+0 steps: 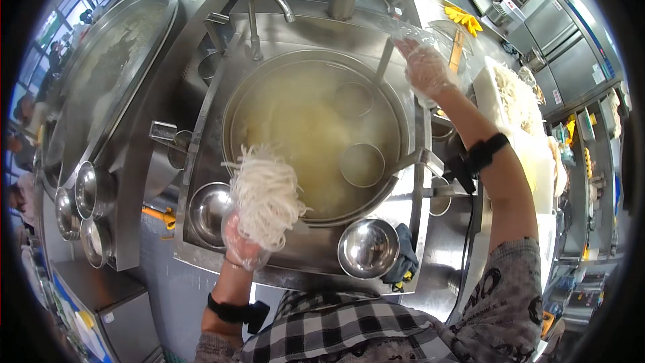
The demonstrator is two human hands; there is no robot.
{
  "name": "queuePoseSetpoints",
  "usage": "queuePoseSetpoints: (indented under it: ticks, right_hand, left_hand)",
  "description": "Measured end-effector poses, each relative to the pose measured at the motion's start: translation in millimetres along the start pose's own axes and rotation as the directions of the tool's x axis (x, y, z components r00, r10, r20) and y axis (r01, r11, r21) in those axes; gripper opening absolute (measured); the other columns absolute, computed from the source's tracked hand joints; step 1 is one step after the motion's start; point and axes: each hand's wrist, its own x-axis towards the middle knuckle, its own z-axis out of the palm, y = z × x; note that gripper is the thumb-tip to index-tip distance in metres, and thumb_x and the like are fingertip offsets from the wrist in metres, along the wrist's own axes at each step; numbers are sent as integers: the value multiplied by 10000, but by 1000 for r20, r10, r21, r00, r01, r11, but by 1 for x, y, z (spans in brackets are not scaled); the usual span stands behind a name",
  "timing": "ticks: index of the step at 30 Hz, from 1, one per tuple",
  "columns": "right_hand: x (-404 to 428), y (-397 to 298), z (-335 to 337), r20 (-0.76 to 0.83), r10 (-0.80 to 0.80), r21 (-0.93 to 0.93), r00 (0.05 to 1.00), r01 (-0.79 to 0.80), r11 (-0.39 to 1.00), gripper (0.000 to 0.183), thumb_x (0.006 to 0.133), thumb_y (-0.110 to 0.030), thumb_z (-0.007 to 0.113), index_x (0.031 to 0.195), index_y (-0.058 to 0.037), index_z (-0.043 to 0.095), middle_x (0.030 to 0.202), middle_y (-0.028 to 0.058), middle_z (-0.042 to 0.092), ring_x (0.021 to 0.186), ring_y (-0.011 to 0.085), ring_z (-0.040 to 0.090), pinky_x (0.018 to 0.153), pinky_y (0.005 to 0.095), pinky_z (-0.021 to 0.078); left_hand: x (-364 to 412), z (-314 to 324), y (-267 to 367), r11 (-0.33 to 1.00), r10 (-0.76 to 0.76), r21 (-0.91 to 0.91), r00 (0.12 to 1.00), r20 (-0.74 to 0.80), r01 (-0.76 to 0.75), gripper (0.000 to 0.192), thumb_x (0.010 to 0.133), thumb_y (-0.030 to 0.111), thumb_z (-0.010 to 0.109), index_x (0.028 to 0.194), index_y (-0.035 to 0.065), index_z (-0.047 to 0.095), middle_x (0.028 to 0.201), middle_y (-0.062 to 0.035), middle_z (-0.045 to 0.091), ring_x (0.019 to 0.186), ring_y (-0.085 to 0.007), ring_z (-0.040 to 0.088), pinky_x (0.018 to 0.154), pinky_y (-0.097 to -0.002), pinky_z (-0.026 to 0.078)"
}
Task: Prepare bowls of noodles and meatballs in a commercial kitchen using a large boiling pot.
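My left hand, in a clear plastic glove, holds a bundle of white noodles over the front left rim of a round pot. Cloudy yellowish liquid and steam fill the pot. My right hand, also gloved, is at the top of an upright metal strainer handle at the pot's back right; its fingers close around the handle's end, partly hidden by the glove. In the liquid is the round rim of a strainer basket, with another strainer basket nearer me.
Steel bowls sit at the front corners of the counter. A faucet rises behind the pot. White bins of noodles stand at right. Another large pan is at left, with several bowls near it.
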Motion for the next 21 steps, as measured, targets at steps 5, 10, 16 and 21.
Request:
queuePoseSetpoints:
  ticks: [5,10,16,21]
  right_hand:
    - [46,21,40,-112,-75,3,991,76,997,282,690,-69,448,958,-115,524,899,117,552,903,261,522,809,366,386]
    - [25,35,31,-49,-212,218,976,217,952,139,625,-10,488,705,-106,549,738,62,562,736,264,542,650,332,422]
    - [-15,11,-46,-174,75,688,982,67,723,151,605,47,482,634,-92,534,686,53,532,662,224,539,598,302,432]
    - [-35,10,-79,-269,79,676,960,129,726,127,598,30,519,621,-95,529,665,38,522,630,212,544,565,295,426]
  left_hand:
    - [-25,-9,3,998,69,9,985,-155,-68,563,719,196,521,1201,-38,346,1178,-191,437,1070,-320,445,929,-438,351]
    - [-27,-7,9,998,25,-47,980,-198,-35,556,718,185,515,1201,-34,349,1175,-193,439,1063,-322,451,916,-440,360]
    - [0,-2,2,999,-39,-2,989,-141,39,461,806,248,392,1194,0,378,1185,-172,436,1068,-314,447,912,-431,369]
    - [51,52,-10,995,-90,60,992,92,85,481,842,276,352,1239,7,315,1251,-186,362,1132,-334,381,947,-455,322]
